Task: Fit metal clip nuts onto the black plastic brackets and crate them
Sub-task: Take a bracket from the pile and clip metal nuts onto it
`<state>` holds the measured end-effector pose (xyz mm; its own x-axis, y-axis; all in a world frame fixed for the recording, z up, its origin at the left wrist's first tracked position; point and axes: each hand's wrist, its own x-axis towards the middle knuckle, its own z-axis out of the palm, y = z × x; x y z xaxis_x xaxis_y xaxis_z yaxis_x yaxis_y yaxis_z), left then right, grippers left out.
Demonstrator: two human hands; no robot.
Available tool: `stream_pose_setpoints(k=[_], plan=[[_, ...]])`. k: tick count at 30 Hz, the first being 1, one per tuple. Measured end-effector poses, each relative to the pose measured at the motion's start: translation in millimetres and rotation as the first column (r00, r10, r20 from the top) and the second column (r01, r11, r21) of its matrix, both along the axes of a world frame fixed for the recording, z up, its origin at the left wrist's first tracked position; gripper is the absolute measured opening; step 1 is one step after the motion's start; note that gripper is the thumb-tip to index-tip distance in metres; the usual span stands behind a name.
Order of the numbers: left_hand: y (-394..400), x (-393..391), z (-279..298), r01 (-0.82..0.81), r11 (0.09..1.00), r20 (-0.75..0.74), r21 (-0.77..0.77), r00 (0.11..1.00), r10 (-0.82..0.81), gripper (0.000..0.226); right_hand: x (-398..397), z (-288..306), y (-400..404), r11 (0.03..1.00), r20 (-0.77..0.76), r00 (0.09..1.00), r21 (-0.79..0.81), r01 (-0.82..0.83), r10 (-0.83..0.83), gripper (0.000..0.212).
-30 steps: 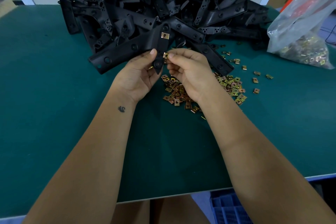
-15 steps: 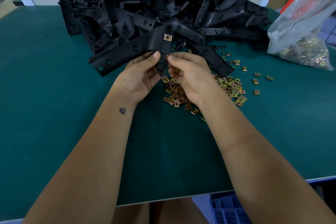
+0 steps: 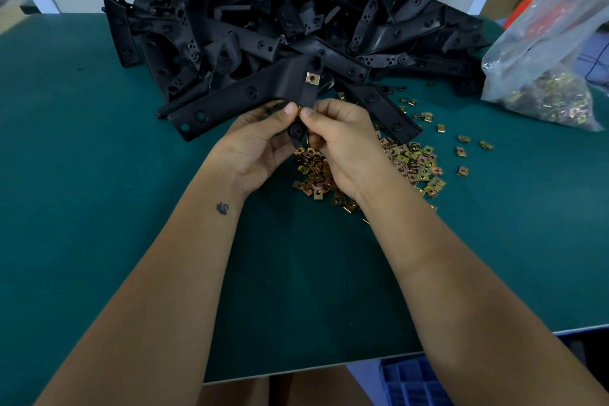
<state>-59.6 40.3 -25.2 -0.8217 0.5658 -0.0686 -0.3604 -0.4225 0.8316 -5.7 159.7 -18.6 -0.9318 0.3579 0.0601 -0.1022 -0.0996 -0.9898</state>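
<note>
My left hand [image 3: 260, 142] grips a long black plastic bracket [image 3: 244, 97] above the green table, its long arm pointing left. One brass clip nut [image 3: 311, 78] sits fitted on the bracket's upper right end. My right hand [image 3: 342, 138] pinches a second clip nut against the bracket's lower tab, thumb to thumb with the left; that nut is almost hidden by the fingers. Under and right of my hands lies a heap of loose clip nuts [image 3: 412, 161].
A big pile of black brackets [image 3: 296, 16] fills the back of the table [image 3: 82, 208]. A clear plastic bag of clip nuts [image 3: 547, 76] lies at the right. A blue crate [image 3: 412, 382] shows below the table's near edge. Cardboard boxes stand at the back right.
Both hands have drawn together on the bracket's lower tab, and the bracket has risen slightly. The right thumb now meets the left thumb over the clip nut.
</note>
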Motion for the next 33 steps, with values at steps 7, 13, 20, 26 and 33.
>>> stream_pose_setpoints(k=[7, 13, 20, 26, 33], plan=[[0.5, -1.3, -2.8, -0.007, 1.000, -0.002, 0.014, 1.000, 0.007, 0.011, 0.6, 3.0, 1.6, 0.999, 0.014, 1.000, 0.038, -0.006, 0.005, 0.021], [-3.2, -2.9, -3.3, -0.044, 0.997, 0.068, 0.056, 0.997, 0.040, 0.022, -1.4, 8.8, 3.0, 0.980, 0.010, 0.996, -0.176, -0.091, 0.094, 0.025], [-0.4, -2.8, -1.2, -0.071, 0.997, 0.074, 0.022, 0.995, 0.069, 0.011, -1.9, 5.7, 2.0, 0.999, 0.065, 0.997, -0.011, -0.039, 0.040, 0.013], [3.2, -4.7, 0.2, -0.180, 0.984, 0.115, -0.016, 0.977, 0.181, 0.010, -1.7, 11.5, 12.4, 0.949, 0.006, 1.000, -0.315, 0.027, -0.026, 0.016], [-3.3, -6.0, 4.0, -0.354, 0.935, 0.153, -0.026, 0.923, 0.354, 0.027, 1.8, 14.2, 25.3, 0.896, -0.009, 0.995, -0.436, 0.087, -0.101, 0.013]])
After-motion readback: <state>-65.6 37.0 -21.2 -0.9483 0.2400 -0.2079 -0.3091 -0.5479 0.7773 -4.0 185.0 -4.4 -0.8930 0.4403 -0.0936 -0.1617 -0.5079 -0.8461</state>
